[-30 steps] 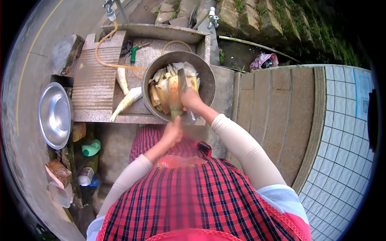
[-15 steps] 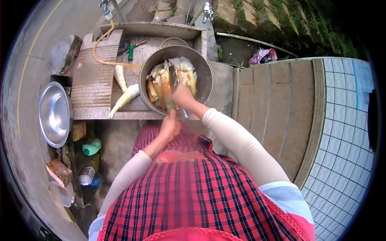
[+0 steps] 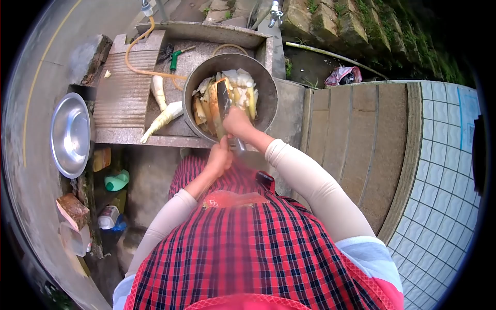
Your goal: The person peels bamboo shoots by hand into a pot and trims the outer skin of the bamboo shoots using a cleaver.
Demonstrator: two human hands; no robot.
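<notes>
A large metal pot [image 3: 268, 98] holds pale and yellowish cut pieces [image 3: 238, 78]. Over its near side, my right hand [image 3: 237, 122] is closed on a knife [image 3: 223, 98], whose dark blade points away from me. My left hand [image 3: 220, 156] grips the near end of a long bamboo shoot [image 3: 214, 106], which reaches into the pot beside the blade. Both hands are close together at the near rim. Two peeled shoots [image 3: 166, 120] lie left of the pot in the stone sink.
A ridged stone washboard [image 3: 122, 98] is at the left, with an orange hose [image 3: 135, 67] across it. Behind the pot lies a green nozzle [image 3: 174, 61]. A metal basin [image 3: 71, 135] stands far left, and a green bottle [image 3: 117, 180] is below the sink.
The knife and my right hand have shifted slightly along the shoot, and the shoot's upper end sits a little differently. My left hand still grips its near end. The view has moved slightly.
</notes>
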